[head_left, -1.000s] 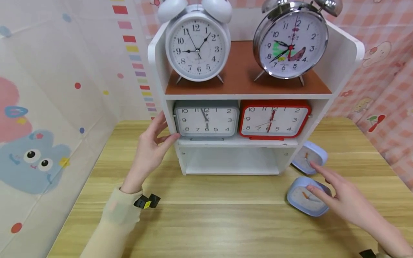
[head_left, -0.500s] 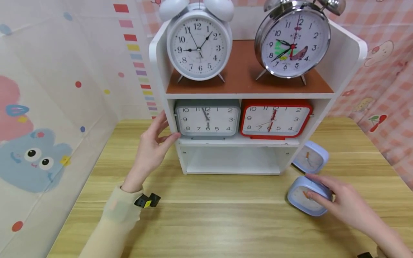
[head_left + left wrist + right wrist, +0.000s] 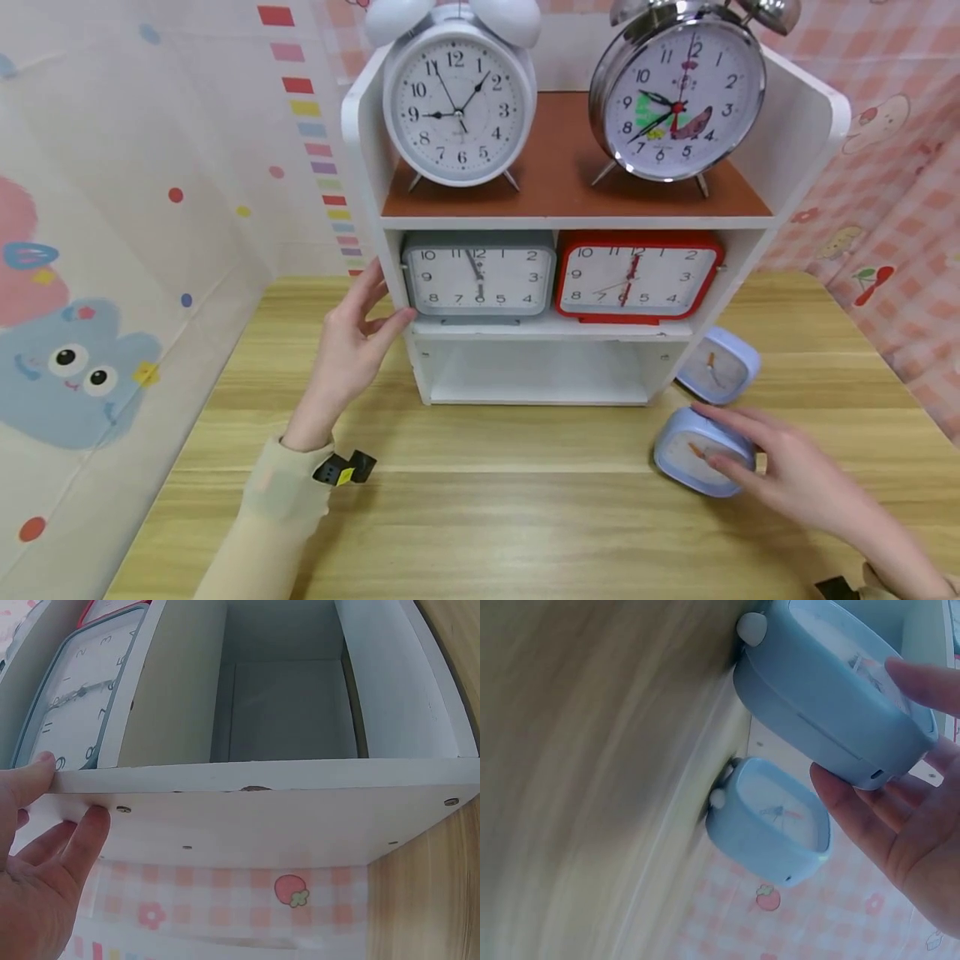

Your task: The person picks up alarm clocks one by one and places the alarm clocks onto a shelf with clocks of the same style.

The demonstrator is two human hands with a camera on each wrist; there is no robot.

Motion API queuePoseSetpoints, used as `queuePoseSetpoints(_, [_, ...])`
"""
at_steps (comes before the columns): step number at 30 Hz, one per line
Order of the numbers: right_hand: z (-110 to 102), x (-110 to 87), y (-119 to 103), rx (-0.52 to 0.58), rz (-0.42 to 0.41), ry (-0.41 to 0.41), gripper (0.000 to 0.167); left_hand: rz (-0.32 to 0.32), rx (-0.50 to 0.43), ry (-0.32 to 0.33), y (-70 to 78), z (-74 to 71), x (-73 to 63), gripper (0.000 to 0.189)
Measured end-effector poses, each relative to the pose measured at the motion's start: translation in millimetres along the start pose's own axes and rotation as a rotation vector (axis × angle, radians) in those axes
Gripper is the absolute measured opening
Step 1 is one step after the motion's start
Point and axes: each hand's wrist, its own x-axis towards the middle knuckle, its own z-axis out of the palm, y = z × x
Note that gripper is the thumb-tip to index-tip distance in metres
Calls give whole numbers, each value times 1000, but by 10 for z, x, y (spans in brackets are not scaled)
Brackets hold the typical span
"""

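Note:
My left hand (image 3: pixel 348 346) holds the left side panel of a white shelf unit (image 3: pixel 525 223); in the left wrist view the thumb lies at the panel's front edge and the fingers on its outer face (image 3: pixel 285 825). At the shelf's lower right, my right hand (image 3: pixel 791 467) grips a small light-blue alarm clock (image 3: pixel 678 454), thumb on its dial and fingers over its top and back. The right wrist view shows the rounded case (image 3: pixel 810 690) tilted, with a white foot. Just behind it, a matching blue clock (image 3: pixel 733 360) stands beside the shelf.
A white twin-bell clock (image 3: pixel 461 108) and a chrome twin-bell clock (image 3: pixel 678 104) stand on the brown top shelf. Below them sit a grey rectangular clock (image 3: pixel 480 279) and a red one (image 3: pixel 637 279). The bottom compartment (image 3: pixel 540 375) is open at the front, above the wooden table (image 3: pixel 480 525).
My right hand has come down from hovering over the front blue clock to gripping it, and the clock has shifted slightly left. The left hand stays on the shelf panel.

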Motion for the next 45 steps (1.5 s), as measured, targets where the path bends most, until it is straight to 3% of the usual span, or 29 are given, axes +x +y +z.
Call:
queuePoseSetpoints(19, [192, 267, -107, 14, -86, 29, 70, 9, 5, 0, -3, -21, -9, 75])
queuePoseSetpoints(35, [298, 471, -314, 80, -87, -49, 60, 18, 13, -6, 6, -15, -9, 74])
queuePoseSetpoints(40, [314, 524, -388, 84, -122, -15, 59, 33, 23, -7, 2, -4, -12, 74])
queuePoseSetpoints(45, [328, 659, -535, 113, -132, 74, 62, 39, 31, -6, -2, 3, -10, 75])
